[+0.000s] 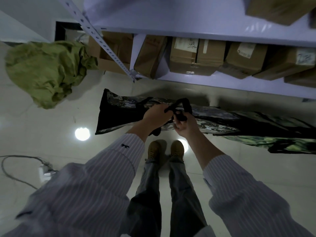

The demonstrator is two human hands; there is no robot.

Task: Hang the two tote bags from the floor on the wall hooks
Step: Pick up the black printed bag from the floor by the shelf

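A dark camouflage tote bag with black trim hangs flat in front of me above the floor. Both hands hold its black straps. My left hand grips the straps from the left, and my right hand pinches them from below. A second, greener camouflage tote bag lies on the floor to the right, partly under the first. No wall hooks are in view.
A white metal shelf rack loaded with cardboard boxes stands just beyond the bags. A crumpled olive-green cloth sits at the left. A cable and power strip lie on the glossy floor at lower left. My shoes stand below the bags.
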